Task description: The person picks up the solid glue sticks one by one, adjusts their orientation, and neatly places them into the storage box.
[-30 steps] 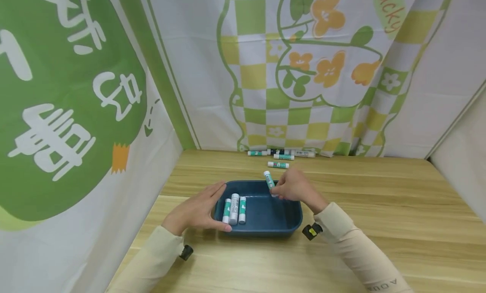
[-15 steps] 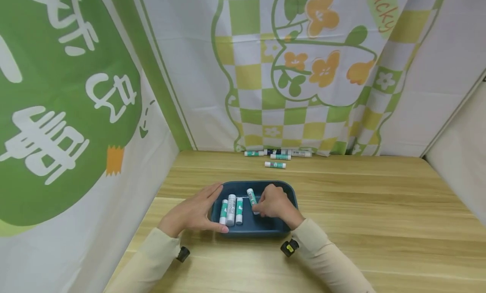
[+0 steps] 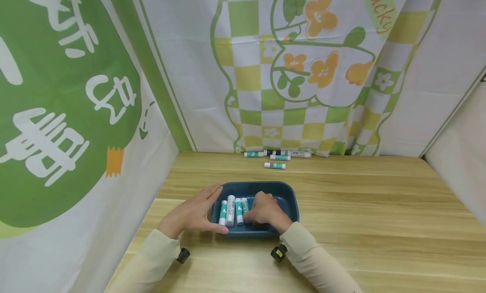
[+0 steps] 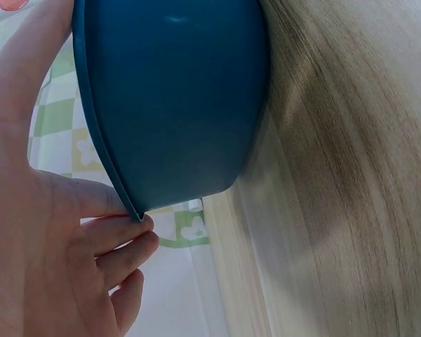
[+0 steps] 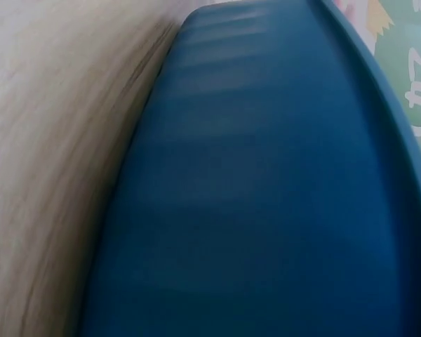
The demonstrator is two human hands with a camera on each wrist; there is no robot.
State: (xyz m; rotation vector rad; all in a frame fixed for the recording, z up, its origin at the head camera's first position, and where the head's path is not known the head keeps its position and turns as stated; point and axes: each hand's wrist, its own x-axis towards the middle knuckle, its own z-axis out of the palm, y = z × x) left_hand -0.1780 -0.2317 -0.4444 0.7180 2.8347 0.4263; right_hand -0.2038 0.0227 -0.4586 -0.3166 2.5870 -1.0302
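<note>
A dark blue rectangular tray [image 3: 262,183] stands on the table, with my left hand [image 3: 193,212] spread across its left end. In the left wrist view, the fingers of that hand touch the corner of the tray [image 4: 175,105]. My right hand [image 3: 265,208] is inside the tray and pinches a glue stick [image 3: 245,205] with a green label, beside the row at the left. That row has a green-labelled glue stick [image 3: 222,213], a thicker white tube [image 3: 230,211] and another green-labelled glue stick [image 3: 238,211]. The right wrist view shows only the outer wall of the tray [image 5: 252,175].
Several more sticks lie at the back of the wooden table [image 3: 360,200]: a near glue stick [image 3: 275,165], another glue stick [image 3: 280,157], a left one [image 3: 253,154], and a dark tube with a white tube [image 3: 301,154]. Behind them hangs a patterned curtain [image 3: 273,116].
My right hand has brought the glue stick from above the tray's back edge down and left, in beside the row. The left hand has stayed at the tray's left end.
</note>
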